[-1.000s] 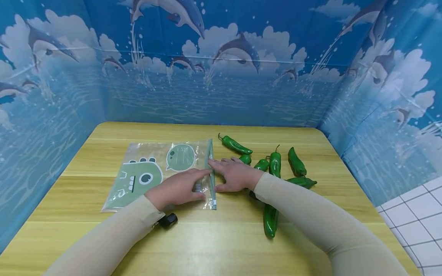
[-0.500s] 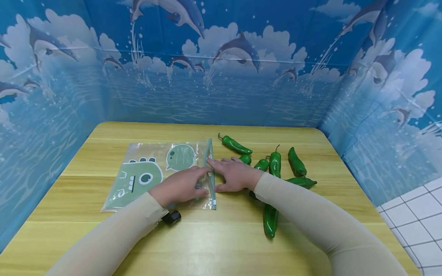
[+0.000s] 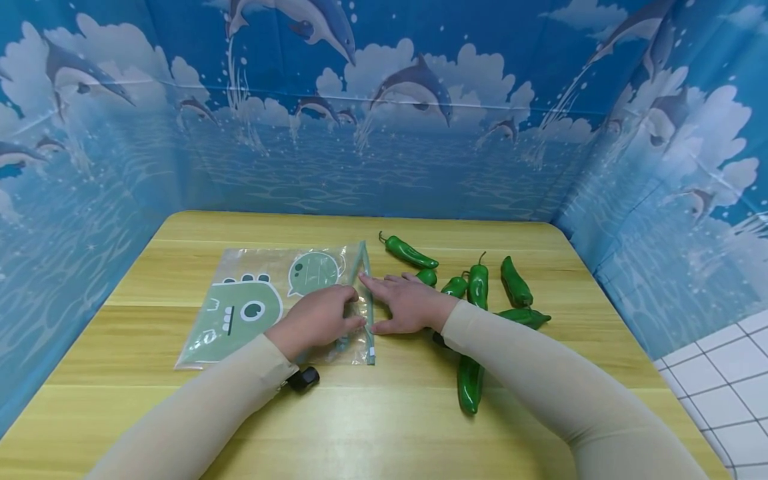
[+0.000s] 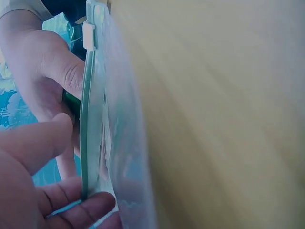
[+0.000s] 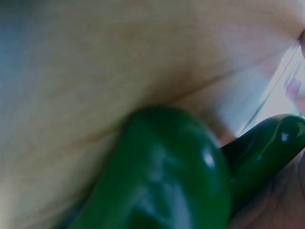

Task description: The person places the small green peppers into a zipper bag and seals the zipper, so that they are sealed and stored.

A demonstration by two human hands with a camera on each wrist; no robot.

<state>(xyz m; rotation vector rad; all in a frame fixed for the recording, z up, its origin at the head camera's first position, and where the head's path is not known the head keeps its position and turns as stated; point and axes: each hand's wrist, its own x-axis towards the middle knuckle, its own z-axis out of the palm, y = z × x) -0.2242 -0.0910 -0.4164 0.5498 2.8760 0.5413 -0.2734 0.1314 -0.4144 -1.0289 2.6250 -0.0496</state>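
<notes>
A clear slider zip bag (image 3: 210, 333) with a green monster print lies flat at the table's middle left, its zip edge facing right. My left hand (image 3: 318, 317) is over the bag near that edge, fingers bent. In the left wrist view its fingers (image 4: 88, 210) curl round the green zip strip (image 4: 86, 124), and the mouth gapes a little. Across from it my right hand (image 3: 411, 303) rests with fingers spread, fingertips at the zip edge. A white slider (image 4: 89, 36) sits at the strip's near end. Green peppers (image 5: 167, 176) lie close by my right hand.
Several long green peppers lie on the wooden table (image 3: 384, 427) to the right: one at the back (image 3: 410, 252), one far right (image 3: 516, 283), one nearer the front (image 3: 470, 387) partly under the right sleeve (image 3: 528, 367). A dolphin-print curtain (image 3: 384, 160) surrounds the table.
My left hand has slid slightly right toward the zip edge and its fingers have bent more. The zip edge has shifted slightly left. My right hand has stayed nearly still.
</notes>
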